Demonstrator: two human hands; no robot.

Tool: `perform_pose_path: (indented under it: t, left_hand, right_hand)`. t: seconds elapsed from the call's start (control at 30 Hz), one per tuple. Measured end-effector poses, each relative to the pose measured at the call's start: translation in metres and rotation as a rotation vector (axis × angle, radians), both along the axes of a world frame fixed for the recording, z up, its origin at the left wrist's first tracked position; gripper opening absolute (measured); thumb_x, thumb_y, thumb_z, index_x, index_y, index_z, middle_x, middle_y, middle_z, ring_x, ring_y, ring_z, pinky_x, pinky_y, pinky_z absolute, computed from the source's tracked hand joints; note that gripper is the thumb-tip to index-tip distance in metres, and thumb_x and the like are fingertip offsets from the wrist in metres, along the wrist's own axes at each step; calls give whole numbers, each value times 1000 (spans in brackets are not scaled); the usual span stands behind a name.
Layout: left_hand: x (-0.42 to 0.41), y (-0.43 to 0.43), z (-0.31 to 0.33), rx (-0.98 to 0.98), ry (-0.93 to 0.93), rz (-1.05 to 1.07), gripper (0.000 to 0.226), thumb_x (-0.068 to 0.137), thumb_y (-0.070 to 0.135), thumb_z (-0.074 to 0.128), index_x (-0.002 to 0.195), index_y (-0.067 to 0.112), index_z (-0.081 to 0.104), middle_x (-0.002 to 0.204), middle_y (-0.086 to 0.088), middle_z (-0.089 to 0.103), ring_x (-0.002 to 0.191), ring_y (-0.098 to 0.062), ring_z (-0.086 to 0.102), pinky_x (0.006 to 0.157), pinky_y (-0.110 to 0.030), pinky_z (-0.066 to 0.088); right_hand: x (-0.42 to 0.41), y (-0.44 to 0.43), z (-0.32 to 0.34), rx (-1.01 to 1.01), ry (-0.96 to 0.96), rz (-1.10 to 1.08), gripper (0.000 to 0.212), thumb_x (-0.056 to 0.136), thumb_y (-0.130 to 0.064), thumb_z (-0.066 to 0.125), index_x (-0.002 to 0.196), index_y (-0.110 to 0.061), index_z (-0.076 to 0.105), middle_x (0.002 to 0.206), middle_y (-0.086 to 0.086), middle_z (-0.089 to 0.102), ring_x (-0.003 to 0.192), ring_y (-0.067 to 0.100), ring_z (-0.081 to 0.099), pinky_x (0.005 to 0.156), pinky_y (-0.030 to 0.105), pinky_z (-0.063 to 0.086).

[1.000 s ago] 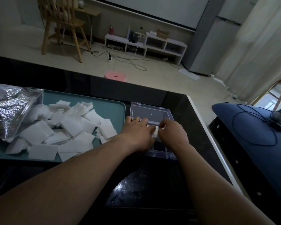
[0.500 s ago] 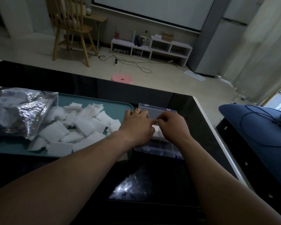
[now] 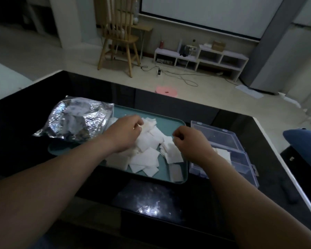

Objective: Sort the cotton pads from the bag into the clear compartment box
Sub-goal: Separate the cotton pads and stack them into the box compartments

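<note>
Two hands above white square cotton pads [image 3: 147, 155]
Our left hand [image 3: 127, 130] curls into them; our right hand [image 3: 188, 141] is curled too, both grips unclear.

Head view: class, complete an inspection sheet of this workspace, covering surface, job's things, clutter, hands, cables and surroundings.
Surface: glossy black table.
Job's things: cotton pads heaped on teal tray; foil bag at its left end; clear compartment box right of it, lid open, pads inside.
Clutter: nothing seen.
Hands: left hand curled on the heap; right hand curled over tray's right edge; grips unclear.
Cables: loose cable on the floor.
Surroundings: wooden chair, white shelf, blue cushion.
</note>
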State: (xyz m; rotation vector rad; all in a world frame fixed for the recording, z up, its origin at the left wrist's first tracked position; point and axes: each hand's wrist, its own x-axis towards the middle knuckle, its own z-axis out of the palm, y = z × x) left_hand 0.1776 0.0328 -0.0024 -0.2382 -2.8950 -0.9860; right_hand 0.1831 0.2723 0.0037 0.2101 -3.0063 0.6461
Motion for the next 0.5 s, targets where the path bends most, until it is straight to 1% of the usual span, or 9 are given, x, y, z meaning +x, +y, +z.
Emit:
perform_pose_path:
  t: [0.07, 0.1, 0.17, 0.23, 0.27, 0.33, 0.4, 0.5]
  left_hand:
    - [-1, -2, 0, -1, -12, -10, 27, 103, 22, 53, 128, 19, 62, 127, -2, 59, 105, -16, 57, 93, -33, 45]
    - [-2, 0, 0, -3, -13, -23, 27, 102, 23, 52, 128, 21, 61, 127, -1, 58, 105, -16, 56, 95, -34, 46]
    - [-6, 9, 0, -9, -9, -69, 28, 101, 23, 52, 128, 22, 60, 129, 0, 57, 107, -16, 56, 97, -34, 46]
    - [-7, 18, 1, -11, -16, -105, 29, 101, 22, 51, 128, 22, 60, 129, 0, 57, 111, -17, 56, 96, -33, 45]
    - [-7, 21, 1, -10, -27, -117, 29, 100, 22, 51, 128, 21, 60, 129, 0, 57, 112, -17, 56, 97, -34, 46]
    - [-6, 26, 1, -11, -48, -131, 30, 100, 21, 50, 129, 20, 60, 130, 0, 56, 113, -17, 56, 98, -37, 47]
    - [-5, 26, 1, -18, -55, -141, 30, 101, 19, 50, 130, 19, 59, 130, 0, 56, 114, -16, 55, 97, -36, 46]
    - [-3, 22, 3, -5, -48, -133, 31, 100, 20, 51, 131, 20, 59, 132, 0, 56, 115, -17, 55, 96, -34, 45]
  right_hand:
    - [-6, -13, -3, 56, -75, -3, 23, 98, -31, 63, 119, -24, 66, 111, -1, 70, 97, 20, 64, 82, 34, 51]
    - [-7, -18, -5, 97, -119, -10, 27, 96, -34, 65, 121, -23, 63, 114, 0, 69, 96, 21, 62, 81, 34, 50]
    - [-8, -26, -10, 202, -204, -23, 34, 92, -36, 68, 120, -19, 59, 116, 5, 66, 96, 24, 61, 80, 36, 51]
    - [-6, -30, -15, 288, -241, -41, 41, 89, -39, 71, 120, -17, 55, 119, 8, 63, 101, 29, 63, 81, 38, 52]
    - [-6, -31, -17, 310, -234, -52, 40, 90, -39, 71, 118, -17, 53, 118, 9, 63, 101, 29, 62, 80, 38, 52]
    - [-5, -31, -19, 290, -204, -61, 32, 93, -37, 67, 113, -18, 53, 111, 7, 63, 95, 27, 62, 79, 40, 53]
    - [-5, -29, -20, 240, -192, -63, 25, 95, -37, 65, 109, -20, 54, 103, 3, 63, 88, 23, 61, 79, 41, 56]
    - [-5, -26, -17, 182, -193, -78, 19, 97, -37, 63, 106, -22, 55, 95, -2, 62, 84, 19, 60, 76, 40, 56]
